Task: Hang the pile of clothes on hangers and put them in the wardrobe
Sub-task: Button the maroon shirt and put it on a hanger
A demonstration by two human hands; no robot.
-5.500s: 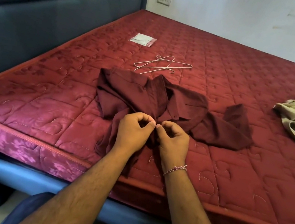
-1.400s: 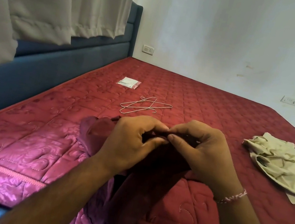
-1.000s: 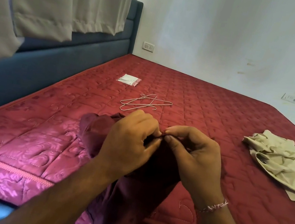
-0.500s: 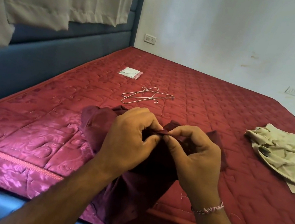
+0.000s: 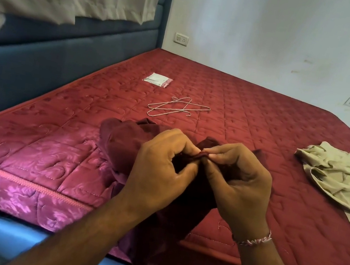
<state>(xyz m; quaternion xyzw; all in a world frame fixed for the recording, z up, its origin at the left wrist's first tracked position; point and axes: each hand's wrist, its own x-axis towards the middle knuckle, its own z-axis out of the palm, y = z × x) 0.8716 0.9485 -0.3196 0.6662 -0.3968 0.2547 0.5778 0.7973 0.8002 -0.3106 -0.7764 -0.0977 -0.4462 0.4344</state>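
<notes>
- The maroon shirt [image 5: 120, 143] lies at the near edge of the mattress [image 5: 254, 113], part of it lifted in both hands and a tail of it drooping over the edge toward the floor.
- The left hand [image 5: 158, 167] and the right hand [image 5: 240, 179] meet at one small fold of the cloth; the fingers [image 5: 219, 155] of each are curled tight and pinch it between thumb and forefinger.
- The shirt looks light, soft and limp. It should sag wherever it is unsupported, so the collar or shoulder seams seem the best places to hold it for hanging.
- The wire hangers [image 5: 177, 108] lie farther back, well apart from the shirt. They look thin, stiff and light, and their overlap may make them snag.
- A beige garment [image 5: 343, 178] lies crumpled at the right.
- What the fingers work at, a button or a seam, is hidden by the hands.
- No wardrobe is in view.
</notes>
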